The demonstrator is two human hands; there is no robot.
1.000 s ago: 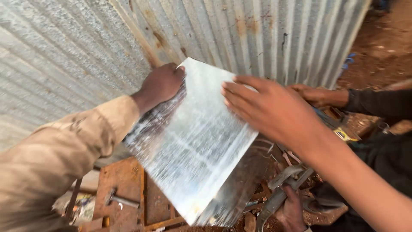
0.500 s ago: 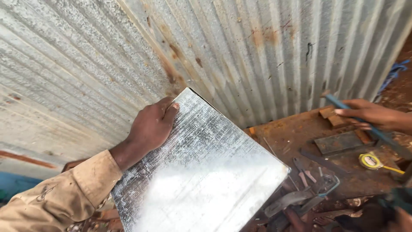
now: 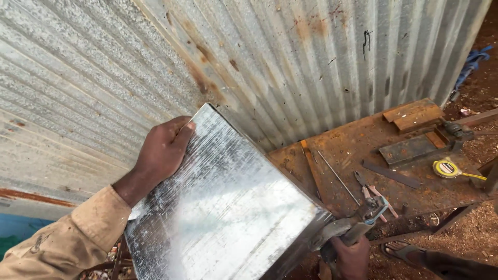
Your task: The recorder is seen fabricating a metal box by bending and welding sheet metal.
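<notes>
— What's being held?

— A shiny metal sheet [image 3: 223, 207], square-cornered and scratched, tilted up in front of the corrugated iron wall [image 3: 155, 62]. Its far corner nearly meets the wall; its near right corner sits low by the desk's edge.

— Which hand has it?

— The left hand [image 3: 163, 150] lies on the sheet's upper left edge, fingers curled over the rim, gripping it. The sleeve below is tan and dirty.

— And the right hand?

— The right hand [image 3: 353, 256] is at the bottom, closed around the handles of metal snips [image 3: 358, 228], whose head touches the sheet's lower right corner.

— What's around?

— A rusty steel desk [image 3: 337, 150] to the right, against the wall. On it lie a thin rod [image 3: 337, 176], flat bars [image 3: 391, 173], a rusty block [image 3: 415, 114] and a yellow tape measure [image 3: 448, 168]. A sandalled foot [image 3: 402, 251] stands on the red dirt below.
</notes>
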